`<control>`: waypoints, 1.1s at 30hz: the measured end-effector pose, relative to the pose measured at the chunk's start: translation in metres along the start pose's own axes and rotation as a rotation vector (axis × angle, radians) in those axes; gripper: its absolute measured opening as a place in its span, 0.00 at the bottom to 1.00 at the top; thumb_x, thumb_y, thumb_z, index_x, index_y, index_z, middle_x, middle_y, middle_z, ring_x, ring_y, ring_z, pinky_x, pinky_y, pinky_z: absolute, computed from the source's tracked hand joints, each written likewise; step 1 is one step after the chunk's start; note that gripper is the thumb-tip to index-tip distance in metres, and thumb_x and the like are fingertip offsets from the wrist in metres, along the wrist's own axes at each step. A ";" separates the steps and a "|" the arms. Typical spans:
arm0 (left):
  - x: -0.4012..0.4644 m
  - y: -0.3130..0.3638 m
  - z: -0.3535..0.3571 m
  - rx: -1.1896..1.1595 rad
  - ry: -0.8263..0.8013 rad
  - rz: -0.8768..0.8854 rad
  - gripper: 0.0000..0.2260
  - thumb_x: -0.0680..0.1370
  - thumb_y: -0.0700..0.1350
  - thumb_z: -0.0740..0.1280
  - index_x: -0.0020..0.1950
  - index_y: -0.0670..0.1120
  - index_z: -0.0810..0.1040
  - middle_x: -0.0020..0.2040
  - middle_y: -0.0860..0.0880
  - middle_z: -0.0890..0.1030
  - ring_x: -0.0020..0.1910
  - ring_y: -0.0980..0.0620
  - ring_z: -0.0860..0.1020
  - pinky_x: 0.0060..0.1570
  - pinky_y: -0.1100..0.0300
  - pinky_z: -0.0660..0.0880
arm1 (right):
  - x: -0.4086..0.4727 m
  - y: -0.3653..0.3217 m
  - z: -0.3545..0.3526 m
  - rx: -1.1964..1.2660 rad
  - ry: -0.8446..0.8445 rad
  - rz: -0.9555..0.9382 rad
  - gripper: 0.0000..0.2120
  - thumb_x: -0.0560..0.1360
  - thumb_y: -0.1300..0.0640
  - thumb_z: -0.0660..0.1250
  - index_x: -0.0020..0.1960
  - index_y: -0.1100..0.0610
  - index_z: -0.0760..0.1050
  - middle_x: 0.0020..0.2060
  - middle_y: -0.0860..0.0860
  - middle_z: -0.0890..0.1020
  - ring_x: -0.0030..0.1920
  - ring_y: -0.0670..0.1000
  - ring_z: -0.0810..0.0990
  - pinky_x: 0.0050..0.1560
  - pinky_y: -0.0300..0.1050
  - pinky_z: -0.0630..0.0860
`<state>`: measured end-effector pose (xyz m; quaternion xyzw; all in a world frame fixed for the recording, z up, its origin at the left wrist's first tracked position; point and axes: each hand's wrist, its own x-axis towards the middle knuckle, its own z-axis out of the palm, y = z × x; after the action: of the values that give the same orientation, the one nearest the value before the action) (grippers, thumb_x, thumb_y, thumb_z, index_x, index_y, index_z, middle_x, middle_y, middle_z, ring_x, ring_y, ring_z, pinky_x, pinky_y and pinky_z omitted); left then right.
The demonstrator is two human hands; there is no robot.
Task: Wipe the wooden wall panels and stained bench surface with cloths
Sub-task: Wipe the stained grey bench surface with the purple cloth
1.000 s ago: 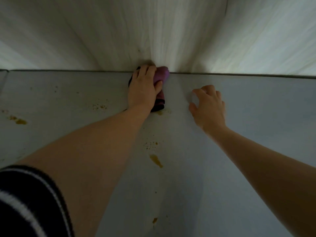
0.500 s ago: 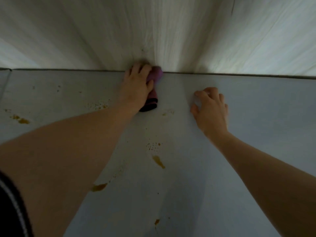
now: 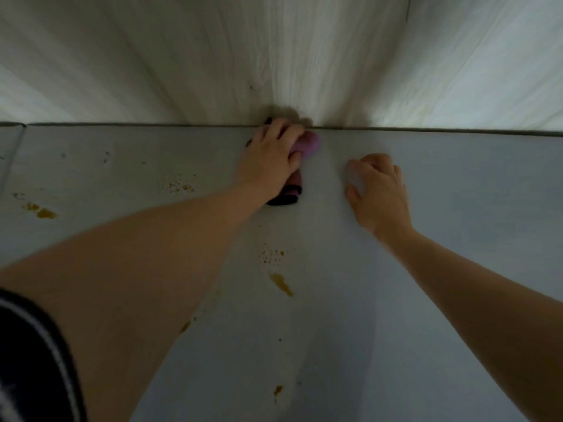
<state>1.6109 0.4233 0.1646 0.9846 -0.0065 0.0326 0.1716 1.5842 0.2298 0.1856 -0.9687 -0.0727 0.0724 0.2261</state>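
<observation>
My left hand (image 3: 269,159) still grips the bunched purple cloth (image 3: 300,161) on the pale stained bench (image 3: 457,300) at the wall seam, shifted slightly right; my right hand (image 3: 379,190) stays loosely curled, holding something pale I cannot identify.

Wall panels (image 3: 213,56): I read these as pale wood with a fine grain running up and down, matt, without sheen. Bench surface (image 3: 457,184): a smooth, flat, grey-white face with a dull finish, which I cannot assign to a material; it carries yellow-brown stains (image 3: 281,283), some as solid streaks and others as fine speckle. Cloth (image 3: 304,144): soft purple fabric, matt, bunched into folds, with darker bands at its near end; I see it under my left hand (image 3: 269,159). Under my right hand (image 3: 380,190) lies something pale, its texture too blurred to tell. Sleeve (image 3: 33,360): dark fabric with a light stripe, matt.
</observation>
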 end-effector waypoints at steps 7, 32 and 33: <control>-0.008 0.003 0.003 0.051 0.103 -0.289 0.18 0.80 0.47 0.57 0.70 0.49 0.66 0.71 0.44 0.63 0.66 0.41 0.64 0.64 0.52 0.60 | -0.005 0.002 0.008 0.008 0.067 -0.004 0.14 0.75 0.59 0.62 0.61 0.56 0.74 0.62 0.53 0.69 0.59 0.57 0.66 0.56 0.47 0.65; -0.068 0.037 0.012 0.061 -0.099 0.149 0.22 0.77 0.54 0.56 0.68 0.49 0.71 0.68 0.46 0.70 0.65 0.42 0.67 0.62 0.50 0.65 | -0.053 0.004 0.010 -0.063 0.046 0.024 0.17 0.76 0.56 0.62 0.64 0.55 0.71 0.62 0.56 0.69 0.58 0.59 0.67 0.55 0.52 0.66; -0.057 0.032 0.011 0.066 -0.104 0.103 0.20 0.78 0.53 0.57 0.69 0.49 0.69 0.70 0.46 0.67 0.67 0.42 0.65 0.64 0.50 0.63 | -0.055 0.006 0.010 -0.061 0.044 0.016 0.17 0.76 0.56 0.62 0.65 0.54 0.71 0.63 0.55 0.69 0.58 0.59 0.67 0.56 0.52 0.66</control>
<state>1.5541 0.3899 0.1615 0.9885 -0.0651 -0.0096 0.1364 1.5297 0.2191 0.1803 -0.9770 -0.0623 0.0508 0.1974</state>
